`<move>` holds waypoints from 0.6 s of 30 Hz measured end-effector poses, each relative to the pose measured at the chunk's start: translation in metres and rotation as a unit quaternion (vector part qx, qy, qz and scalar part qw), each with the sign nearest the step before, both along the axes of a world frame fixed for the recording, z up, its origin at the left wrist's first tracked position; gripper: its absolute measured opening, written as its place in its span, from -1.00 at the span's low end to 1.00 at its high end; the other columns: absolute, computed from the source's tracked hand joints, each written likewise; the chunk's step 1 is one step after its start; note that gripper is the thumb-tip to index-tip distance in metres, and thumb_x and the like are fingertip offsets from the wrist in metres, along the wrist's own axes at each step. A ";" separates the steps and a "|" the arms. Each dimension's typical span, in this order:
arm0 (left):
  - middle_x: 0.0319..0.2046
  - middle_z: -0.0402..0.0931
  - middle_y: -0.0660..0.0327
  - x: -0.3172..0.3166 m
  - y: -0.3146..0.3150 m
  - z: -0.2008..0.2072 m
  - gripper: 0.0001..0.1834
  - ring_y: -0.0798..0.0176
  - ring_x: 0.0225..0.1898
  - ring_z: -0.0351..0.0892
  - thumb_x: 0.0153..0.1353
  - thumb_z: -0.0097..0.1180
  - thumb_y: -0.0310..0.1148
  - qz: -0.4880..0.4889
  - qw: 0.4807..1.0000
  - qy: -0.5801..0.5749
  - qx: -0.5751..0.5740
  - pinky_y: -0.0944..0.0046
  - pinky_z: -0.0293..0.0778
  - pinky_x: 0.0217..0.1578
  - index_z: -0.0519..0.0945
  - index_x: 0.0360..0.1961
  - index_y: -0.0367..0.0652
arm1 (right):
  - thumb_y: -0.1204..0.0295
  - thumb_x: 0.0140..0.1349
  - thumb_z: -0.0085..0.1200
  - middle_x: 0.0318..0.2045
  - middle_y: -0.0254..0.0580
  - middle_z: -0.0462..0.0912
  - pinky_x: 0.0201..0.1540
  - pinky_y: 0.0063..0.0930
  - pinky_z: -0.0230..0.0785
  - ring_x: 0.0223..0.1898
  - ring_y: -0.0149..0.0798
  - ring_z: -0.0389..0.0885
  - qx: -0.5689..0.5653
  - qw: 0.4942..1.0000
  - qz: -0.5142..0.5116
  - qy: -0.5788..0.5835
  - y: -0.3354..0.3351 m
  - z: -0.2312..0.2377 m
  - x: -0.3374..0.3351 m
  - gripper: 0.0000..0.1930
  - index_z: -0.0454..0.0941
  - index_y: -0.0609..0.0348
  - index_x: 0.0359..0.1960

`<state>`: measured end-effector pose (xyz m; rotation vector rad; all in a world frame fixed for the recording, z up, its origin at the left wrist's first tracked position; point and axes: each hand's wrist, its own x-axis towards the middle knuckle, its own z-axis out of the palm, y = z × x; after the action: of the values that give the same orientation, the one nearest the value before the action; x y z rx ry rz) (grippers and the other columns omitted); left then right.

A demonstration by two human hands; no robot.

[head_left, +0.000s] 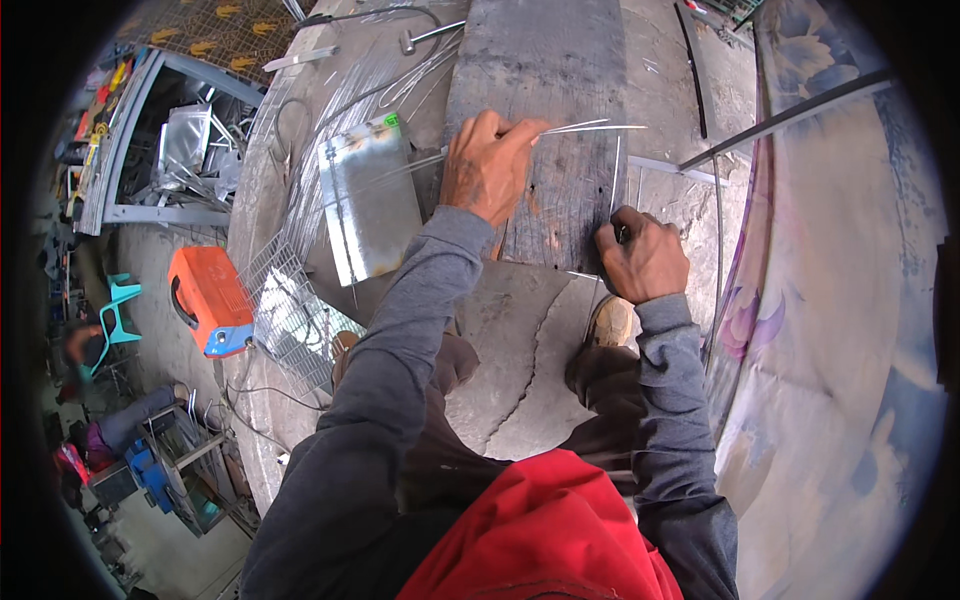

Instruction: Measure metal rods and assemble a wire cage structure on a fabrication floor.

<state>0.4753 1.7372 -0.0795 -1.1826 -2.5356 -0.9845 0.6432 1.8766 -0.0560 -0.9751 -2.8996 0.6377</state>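
My left hand (pixel 490 165) is closed round a few thin metal wires (pixel 598 127) above the wooden board (pixel 560 70). Their pale ends stick out to the right, and a fainter length trails left over a shiny metal sheet (pixel 375 215). At the near right corner of the board, my right hand (pixel 645 258) is curled in a grip. Something small and dark shows between its thumb and fingers, too hidden to name. A thin straight strip runs along the board's right edge beside that hand.
A hammer (pixel 430 37) and many loose wires (pixel 320 170) lie left of the board. An orange welding machine (pixel 208 300) stands by a wire grid (pixel 290 305). Scrap fills a metal frame (pixel 165 213) at far left. A patterned cloth (pixel 820 300) hangs on the right.
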 end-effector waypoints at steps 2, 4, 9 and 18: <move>-0.36 0.40 0.25 -0.001 0.003 0.001 -0.77 0.15 -0.24 0.41 0.31 0.09 -0.34 0.014 0.995 0.099 -0.005 0.16 0.36 -0.17 0.66 -0.07 0.21 | 0.17 0.11 0.12 -0.29 -0.14 0.71 -0.13 -0.07 0.51 -0.20 0.13 0.59 0.006 1.000 -0.014 0.002 0.003 -0.002 -0.002 -0.72 0.68 0.04 -0.27; -0.35 0.41 0.27 0.001 0.007 0.001 -0.76 0.16 -0.23 0.41 0.31 0.09 -0.33 0.010 0.995 0.101 -0.006 0.16 0.34 -0.16 0.66 -0.07 0.24 | 0.15 0.17 0.07 -0.26 0.04 0.69 -0.11 -0.05 0.48 -0.23 0.19 0.60 0.007 0.999 -0.021 0.036 0.005 -0.002 -0.004 -0.70 0.67 0.08 -0.28; -0.30 0.42 0.29 0.002 0.017 -0.009 -0.75 0.16 -0.19 0.41 0.31 0.08 -0.32 -0.002 0.996 0.084 -0.014 0.14 0.31 -0.11 0.66 -0.06 0.29 | 0.15 0.11 0.17 -0.25 -0.20 0.70 -0.10 -0.07 0.50 -0.13 0.06 0.58 0.035 0.998 -0.020 0.045 0.004 -0.010 -0.010 -0.72 0.66 -0.01 -0.21; -0.21 0.46 0.27 -0.001 0.034 -0.039 -0.78 0.14 -0.07 0.42 0.33 0.06 -0.27 -0.014 0.997 0.050 -0.063 0.12 0.28 0.03 0.66 -0.07 0.24 | 0.12 0.10 0.19 -0.19 -0.06 0.70 -0.05 -0.03 0.49 -0.03 0.12 0.57 -0.016 0.997 -0.051 -0.049 0.013 -0.003 -0.014 -0.66 0.65 0.06 -0.20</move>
<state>0.4738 1.7715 -0.1187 -1.2719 -2.5404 -0.7592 0.6294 1.8899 -0.0589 -1.1825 -2.9079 0.6492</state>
